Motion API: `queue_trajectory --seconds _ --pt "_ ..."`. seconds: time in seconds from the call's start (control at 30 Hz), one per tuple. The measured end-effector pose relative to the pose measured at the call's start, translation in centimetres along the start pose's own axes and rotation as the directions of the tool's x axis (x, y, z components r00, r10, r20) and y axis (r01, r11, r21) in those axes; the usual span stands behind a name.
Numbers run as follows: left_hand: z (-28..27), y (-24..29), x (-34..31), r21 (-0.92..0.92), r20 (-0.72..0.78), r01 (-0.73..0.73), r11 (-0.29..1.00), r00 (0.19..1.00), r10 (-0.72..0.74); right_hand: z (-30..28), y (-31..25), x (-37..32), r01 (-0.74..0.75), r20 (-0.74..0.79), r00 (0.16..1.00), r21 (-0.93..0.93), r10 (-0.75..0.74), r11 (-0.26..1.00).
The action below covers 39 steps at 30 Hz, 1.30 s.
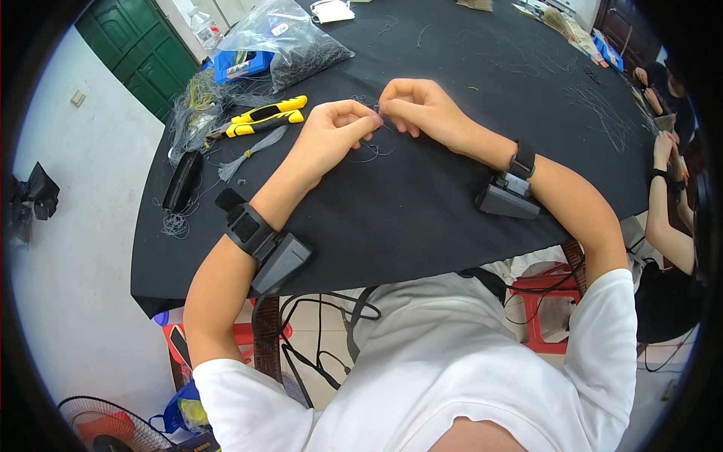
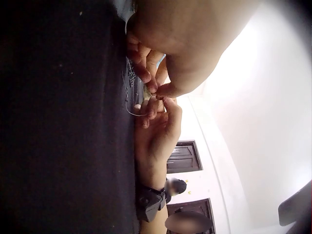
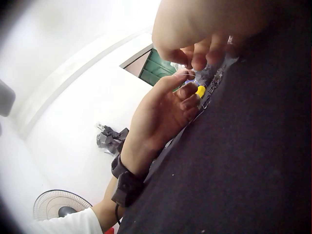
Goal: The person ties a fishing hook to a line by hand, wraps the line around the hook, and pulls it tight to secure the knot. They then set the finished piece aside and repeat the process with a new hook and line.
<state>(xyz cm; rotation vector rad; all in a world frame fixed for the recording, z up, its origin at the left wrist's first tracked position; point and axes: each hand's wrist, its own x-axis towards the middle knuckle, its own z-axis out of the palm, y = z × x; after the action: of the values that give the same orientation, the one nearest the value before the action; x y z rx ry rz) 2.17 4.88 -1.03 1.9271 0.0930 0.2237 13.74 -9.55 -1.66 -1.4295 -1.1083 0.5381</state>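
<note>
Over the black-covered table my left hand (image 1: 331,135) and my right hand (image 1: 431,111) meet almost fingertip to fingertip. Each pinches a thin, clear-grey line (image 1: 376,156) between thumb and forefinger, and a loose loop of it curls below the hands. In the left wrist view the line (image 2: 129,108) bows out beside the fingers. A short stretch of line (image 3: 184,74) shows at the left thumb tip in the right wrist view. The exact spot where the fingertips work is hidden. Yellow-and-black pliers (image 1: 265,118) lie just left of my left hand.
Left of the pliers is a tangle of grey line (image 1: 184,120), with a tied bundle (image 1: 254,154) and a black pouch (image 1: 183,183) nearby. Behind stand a clear bag of dark pieces (image 1: 301,60) and a blue box (image 1: 235,68). Loose strands (image 1: 602,113) lie right; another person's hands (image 1: 666,147) are beyond.
</note>
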Motion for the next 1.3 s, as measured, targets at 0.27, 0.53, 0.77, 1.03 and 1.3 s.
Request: queue_trajectory --seconds 0.27,0.53,0.77,1.03,1.3 --pt "0.00 0.45 -0.18 -0.057 -0.089 0.013 0.998 0.996 -0.018 -0.06 0.11 0.13 -0.032 -0.018 0.999 -0.030 0.032 0.999" --pt "-0.13 0.35 -0.10 -0.091 -0.117 0.054 0.994 0.991 -0.064 0.07 0.17 0.07 -0.038 0.026 0.999 -0.055 0.040 0.998" --pt "-0.09 0.38 -0.14 -0.050 -0.086 0.045 0.998 0.995 -0.049 -0.05 0.19 0.10 -0.018 0.022 1.000 -0.011 0.018 1.000" --pt "-0.12 0.26 -0.12 -0.073 -0.104 0.024 0.997 0.994 -0.031 -0.03 0.38 0.21 -0.035 -0.013 0.999 -0.038 0.034 0.999" --pt "-0.03 0.37 -0.13 -0.109 -0.124 0.025 0.994 0.992 -0.039 0.11 0.03 0.04 -0.050 0.031 0.998 -0.051 0.052 0.997"
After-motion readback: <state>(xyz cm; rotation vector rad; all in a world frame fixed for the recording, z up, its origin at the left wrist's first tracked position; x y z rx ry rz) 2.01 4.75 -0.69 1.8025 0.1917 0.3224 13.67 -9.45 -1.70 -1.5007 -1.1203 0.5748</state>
